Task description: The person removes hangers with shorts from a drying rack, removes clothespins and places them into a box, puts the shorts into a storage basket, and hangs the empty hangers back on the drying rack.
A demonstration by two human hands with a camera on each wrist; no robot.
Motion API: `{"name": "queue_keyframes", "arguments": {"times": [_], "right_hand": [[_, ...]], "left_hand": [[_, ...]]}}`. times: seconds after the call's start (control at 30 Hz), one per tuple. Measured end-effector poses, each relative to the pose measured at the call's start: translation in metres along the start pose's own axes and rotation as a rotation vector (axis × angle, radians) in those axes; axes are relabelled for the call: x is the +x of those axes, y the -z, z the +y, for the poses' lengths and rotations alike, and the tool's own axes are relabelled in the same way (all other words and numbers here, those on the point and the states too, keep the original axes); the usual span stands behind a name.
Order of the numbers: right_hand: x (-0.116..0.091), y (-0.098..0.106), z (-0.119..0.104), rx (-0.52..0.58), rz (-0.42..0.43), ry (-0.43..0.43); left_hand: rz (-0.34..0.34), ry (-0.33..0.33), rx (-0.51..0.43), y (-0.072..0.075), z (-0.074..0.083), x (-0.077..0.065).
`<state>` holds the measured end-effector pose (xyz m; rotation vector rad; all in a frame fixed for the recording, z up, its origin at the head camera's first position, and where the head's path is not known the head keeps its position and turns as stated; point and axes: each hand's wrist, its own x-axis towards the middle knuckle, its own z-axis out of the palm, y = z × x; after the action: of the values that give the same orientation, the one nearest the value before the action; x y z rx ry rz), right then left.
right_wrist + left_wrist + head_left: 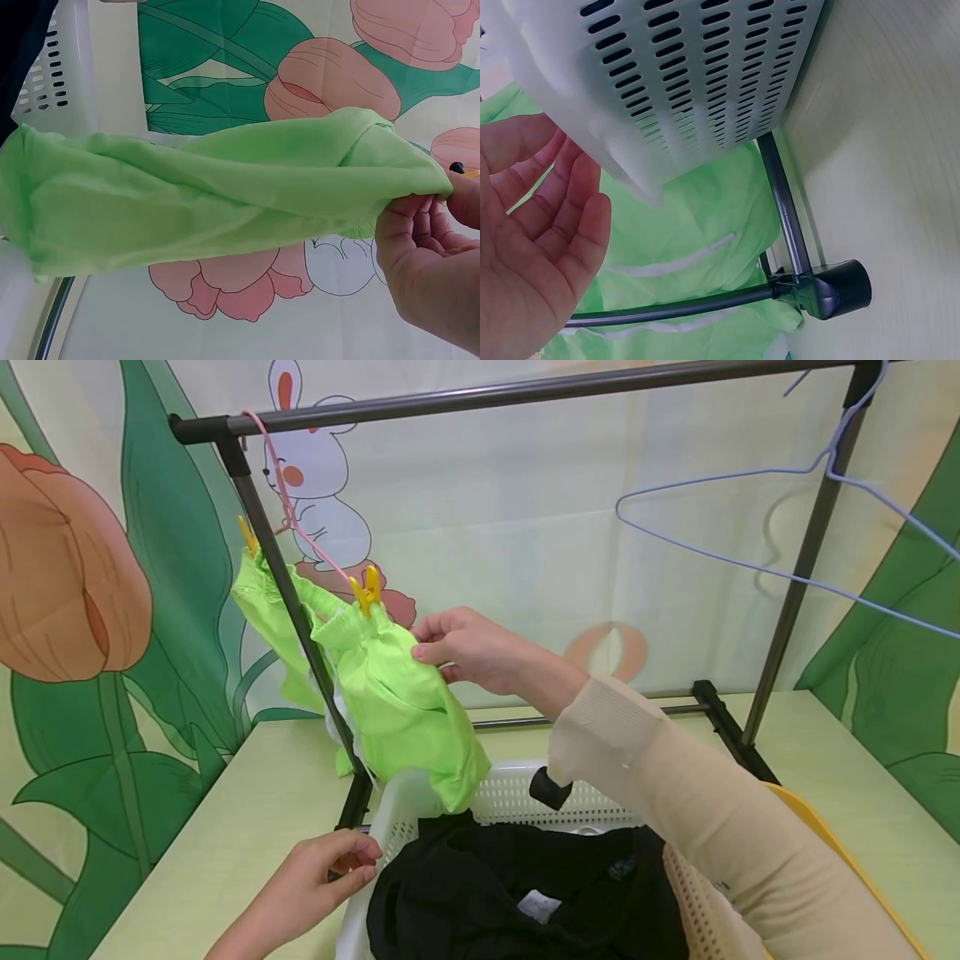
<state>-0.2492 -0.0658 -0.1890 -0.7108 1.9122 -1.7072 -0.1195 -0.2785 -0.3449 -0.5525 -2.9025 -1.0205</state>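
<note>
Bright green pants (405,710) with a gathered waistband hang from a pink hanger (318,547). Yellow clothespins fasten the waistband: a near clothespin (366,593) and a far clothespin (247,533). My right hand (480,647) pinches the pants' edge just right of the near clothespin; the right wrist view shows the cloth (210,187) drawn out from the fingertips. Low at the left, my left hand (318,877) hovers with loosely bent fingers beside the white basket (401,797). In the left wrist view that hand (544,232) is near the basket's rim and holds nothing.
Black clothing (465,893) with a white label fills the basket. A dark metal rack (480,397) stands on the table; its left post (281,568) passes in front of the pants. At the right hangs a blue hanger (720,560). Something yellow (810,814) lies beyond the right sleeve.
</note>
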Motion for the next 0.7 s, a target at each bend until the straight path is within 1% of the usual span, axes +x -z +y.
{"name": "queue_keyframes", "arguments": {"times": [0.27,0.5,0.7], "right_hand": [[-0.0005,-0.0033,-0.0011,0.034,0.009,0.033],[-0.0018,-0.0005,-0.0039,0.051,0.028,0.039],[-0.0052,0.0039,-0.0084,0.067,0.024,0.071]], "left_hand": [[0.005,0.018,0.007,-0.0001,0.0,-0.0014],[0.03,-0.017,0.02,-0.001,-0.0011,-0.0041],[0.023,0.002,0.018,-0.0002,-0.0015,-0.0041]]}}
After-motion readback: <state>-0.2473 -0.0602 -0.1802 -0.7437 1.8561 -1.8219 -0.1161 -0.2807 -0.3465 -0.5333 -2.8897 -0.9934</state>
